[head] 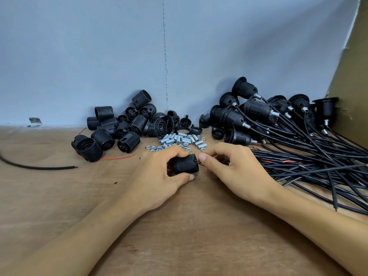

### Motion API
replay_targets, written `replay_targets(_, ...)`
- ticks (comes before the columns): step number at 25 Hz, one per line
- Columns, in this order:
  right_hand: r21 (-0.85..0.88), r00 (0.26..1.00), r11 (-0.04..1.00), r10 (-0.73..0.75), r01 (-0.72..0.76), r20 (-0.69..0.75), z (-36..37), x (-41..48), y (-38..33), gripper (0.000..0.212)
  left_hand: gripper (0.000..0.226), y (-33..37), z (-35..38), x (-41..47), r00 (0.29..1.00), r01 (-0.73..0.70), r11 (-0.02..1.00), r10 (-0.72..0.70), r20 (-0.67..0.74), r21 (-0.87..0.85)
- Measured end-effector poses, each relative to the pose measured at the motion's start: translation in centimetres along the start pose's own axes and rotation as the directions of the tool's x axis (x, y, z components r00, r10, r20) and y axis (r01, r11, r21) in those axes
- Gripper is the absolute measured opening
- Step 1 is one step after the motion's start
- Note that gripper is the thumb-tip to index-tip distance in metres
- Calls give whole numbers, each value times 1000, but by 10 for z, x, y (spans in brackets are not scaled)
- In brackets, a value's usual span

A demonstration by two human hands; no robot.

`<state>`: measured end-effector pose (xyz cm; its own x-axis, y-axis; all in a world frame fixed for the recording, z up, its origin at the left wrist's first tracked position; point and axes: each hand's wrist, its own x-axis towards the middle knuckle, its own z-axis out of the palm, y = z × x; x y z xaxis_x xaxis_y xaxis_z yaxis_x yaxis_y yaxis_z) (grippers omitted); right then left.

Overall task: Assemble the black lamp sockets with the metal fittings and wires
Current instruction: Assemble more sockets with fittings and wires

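My left hand (159, 176) grips a black ribbed lamp socket (185, 163) lying on its side just above the wooden table (179, 236). My right hand (235, 168) pinches a thin wire end (200, 164) at the socket's right face; the rest of that wire is hidden under the palm. Behind the hands lies a heap of small metal fittings and nuts (179, 140). A pile of loose black sockets (119, 124) sits at the back left. Sockets with fittings and wires attached (258, 112) are stacked at the back right.
Black wires (318, 166) fan over the table's right side. A single black cable (39, 167) and a red strand (117, 157) lie at the left. Loose black caps (179, 120) sit by the grey back wall. A cardboard panel (350, 76) stands at the right.
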<state>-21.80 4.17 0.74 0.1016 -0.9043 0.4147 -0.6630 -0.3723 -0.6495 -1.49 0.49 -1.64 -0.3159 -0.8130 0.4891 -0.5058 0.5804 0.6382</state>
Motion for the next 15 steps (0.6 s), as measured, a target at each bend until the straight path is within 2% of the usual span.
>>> replay_targets(5,-30,1000,999,11,-10,9,-1,-1,2,14,43,-1,1,0,1000,-6,1000,6,-6,10)
replay_targets(9,-33,1000,999,7,-7,19,3,0,1,18,46,-1,1,0,999,-38,998,38,-11,46)
replay_targets(15,-61,999,998,20,-18,35,8,0,-1,24,37,1,2,-1,999,-39,997,40,-8,70)
